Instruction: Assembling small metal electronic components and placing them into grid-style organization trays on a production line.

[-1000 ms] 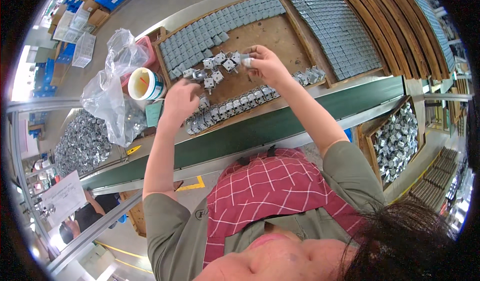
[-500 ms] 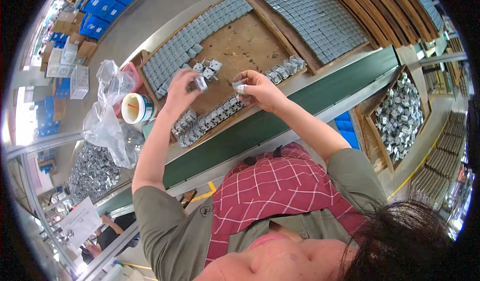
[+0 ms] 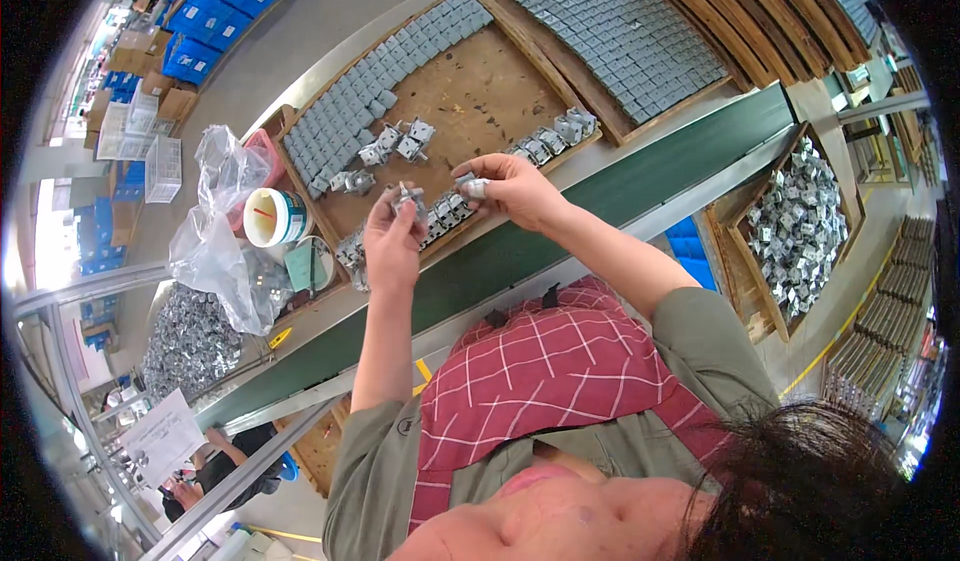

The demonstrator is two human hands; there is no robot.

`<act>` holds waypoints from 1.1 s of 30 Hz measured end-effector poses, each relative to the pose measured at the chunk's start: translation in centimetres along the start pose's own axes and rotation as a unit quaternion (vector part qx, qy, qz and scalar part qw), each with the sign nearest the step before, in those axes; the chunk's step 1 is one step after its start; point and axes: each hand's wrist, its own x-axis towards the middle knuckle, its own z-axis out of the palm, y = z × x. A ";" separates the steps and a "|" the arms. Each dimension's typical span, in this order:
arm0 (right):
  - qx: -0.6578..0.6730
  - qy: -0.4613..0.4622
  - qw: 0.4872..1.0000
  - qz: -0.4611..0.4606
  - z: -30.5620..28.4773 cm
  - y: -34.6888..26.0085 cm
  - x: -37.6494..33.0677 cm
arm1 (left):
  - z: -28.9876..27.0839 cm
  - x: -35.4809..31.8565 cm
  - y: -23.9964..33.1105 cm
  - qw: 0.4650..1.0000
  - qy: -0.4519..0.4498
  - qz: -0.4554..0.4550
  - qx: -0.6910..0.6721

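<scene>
My left hand (image 3: 393, 246) is closed on a small silver metal part (image 3: 408, 197), held upright between thumb and fingers. Just to its right, my right hand (image 3: 512, 191) pinches another small grey metal piece (image 3: 474, 187). Both hands are above the near edge of a wooden tray (image 3: 480, 81), apart from each other. Beneath them runs a row of silver metal parts (image 3: 450, 213) along that edge. A few loose metal parts (image 3: 396, 141) lie farther in on the tray, beyond my left hand. Grey parts in tight rows (image 3: 340, 111) fill the tray's far left side.
A second tray full of grey parts (image 3: 620, 36) stands at the right. The green conveyor belt (image 3: 600, 201) runs between me and the trays. At left are a white tub (image 3: 268, 217), a plastic bag (image 3: 215, 251) and a metal heap (image 3: 190, 341). A parts bin (image 3: 800, 226) stands right.
My left hand has come nearer and to the right, holding a metal part. Loose parts formerly behind it now show on the tray. My right hand has shifted only slightly.
</scene>
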 end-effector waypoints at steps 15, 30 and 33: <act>-0.076 -0.081 0.993 0.028 -0.3 -1.3 -1.3 | 3.6 -3.3 -1.3 0.981 -0.028 0.069 0.178; 0.009 -0.084 0.991 0.108 0.9 -0.1 -0.6 | 2.6 -3.5 -1.3 0.957 -0.067 0.115 0.256; 0.126 -0.062 0.974 0.179 1.1 2.7 0.5 | 1.6 -3.2 -0.7 0.849 -0.055 0.168 0.499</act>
